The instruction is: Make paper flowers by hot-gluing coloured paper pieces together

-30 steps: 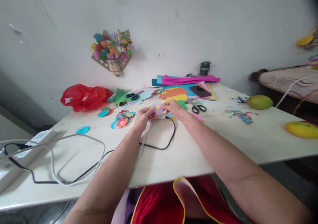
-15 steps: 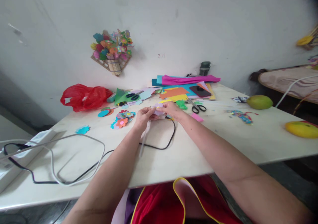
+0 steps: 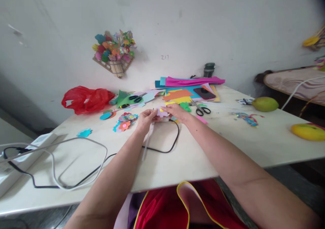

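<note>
1. Off-white table [image 3: 177, 164] beneath, grey-white wall [image 3: 198, 25] behind; close over the table, the lilac paper flower [image 3: 159, 113] sits between the two hands, its yellow centre [image 3: 161, 110] showing.

2. Left hand [image 3: 146, 120] has its grip closed on the flower's left side; right hand [image 3: 177, 112] pinches the right side, fingertips just beside the yellow centre. Neither is clearly nearer, since both reach the petals (the fingers hide much of the rim).

3. Being roundish, the flower offers no clear long axis; it spans the gap from one grip to the other. How far its face tilts, I cannot tell.

4. Below the left fingers, a slim pale stick [image 3: 146, 146] points down toward the person, leaning left at its near end. Whether the left grip also holds it is hidden.

5. Black cable [image 3: 176, 141] curves around on the right hand's side, its end running up beneath the hands.

6. Farther out, a cluster of paper flowers [image 3: 124, 125] lies left of the left hand, with a turquoise paper flower [image 3: 84, 132] beyond it. Black-handled scissors [image 3: 200, 111] rest right of the right hand, near a pink paper piece [image 3: 202, 119].
</note>
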Action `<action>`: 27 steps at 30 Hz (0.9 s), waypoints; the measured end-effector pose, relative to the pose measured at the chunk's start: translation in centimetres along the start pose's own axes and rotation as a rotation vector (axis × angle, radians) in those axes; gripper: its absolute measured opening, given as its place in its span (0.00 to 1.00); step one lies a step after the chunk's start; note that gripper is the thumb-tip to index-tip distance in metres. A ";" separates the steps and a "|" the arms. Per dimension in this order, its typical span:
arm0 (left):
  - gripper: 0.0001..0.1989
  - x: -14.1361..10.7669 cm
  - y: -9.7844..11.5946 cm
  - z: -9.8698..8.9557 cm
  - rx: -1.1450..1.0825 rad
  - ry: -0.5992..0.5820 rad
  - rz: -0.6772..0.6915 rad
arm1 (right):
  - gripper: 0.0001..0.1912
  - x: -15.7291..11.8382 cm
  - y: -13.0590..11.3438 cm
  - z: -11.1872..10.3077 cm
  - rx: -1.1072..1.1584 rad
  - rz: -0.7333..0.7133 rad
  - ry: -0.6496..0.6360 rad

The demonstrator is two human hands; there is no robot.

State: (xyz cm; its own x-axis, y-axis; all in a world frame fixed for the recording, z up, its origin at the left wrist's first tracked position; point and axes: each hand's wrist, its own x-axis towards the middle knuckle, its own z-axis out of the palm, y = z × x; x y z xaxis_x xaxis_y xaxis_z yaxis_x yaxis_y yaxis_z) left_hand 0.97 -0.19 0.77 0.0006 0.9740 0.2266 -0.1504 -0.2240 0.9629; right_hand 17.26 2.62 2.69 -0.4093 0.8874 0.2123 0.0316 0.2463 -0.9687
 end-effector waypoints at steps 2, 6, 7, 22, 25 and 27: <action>0.19 0.0 0.0 0.1 0.012 0.008 0.001 | 0.20 0.0 0.0 0.0 0.009 -0.021 0.040; 0.20 -0.1 0.1 0.2 0.022 0.010 -0.004 | 0.20 0.2 0.2 0.0 -0.008 -0.045 0.111; 0.20 -0.1 0.1 0.2 0.024 0.010 -0.005 | 0.19 0.3 0.3 0.0 -0.015 -0.046 0.116; 0.19 -0.2 0.0 0.4 0.071 -0.007 0.008 | 0.20 0.7 0.7 0.1 -0.007 -0.011 0.102; 0.20 -0.2 0.0 0.3 0.074 -0.003 0.008 | 0.20 0.5 0.7 -0.1 0.034 0.011 0.066; 0.20 -0.1 0.0 0.3 0.076 0.010 0.008 | 0.19 0.3 0.6 -0.2 0.064 0.025 0.023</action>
State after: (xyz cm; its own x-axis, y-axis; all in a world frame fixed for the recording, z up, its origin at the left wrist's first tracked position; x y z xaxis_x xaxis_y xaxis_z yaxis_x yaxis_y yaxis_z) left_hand 1.27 -0.32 0.81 -0.0099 0.9722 0.2337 -0.0746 -0.2338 0.9694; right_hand 17.37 3.17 2.20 -0.3882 0.9018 0.1901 -0.0174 0.1990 -0.9798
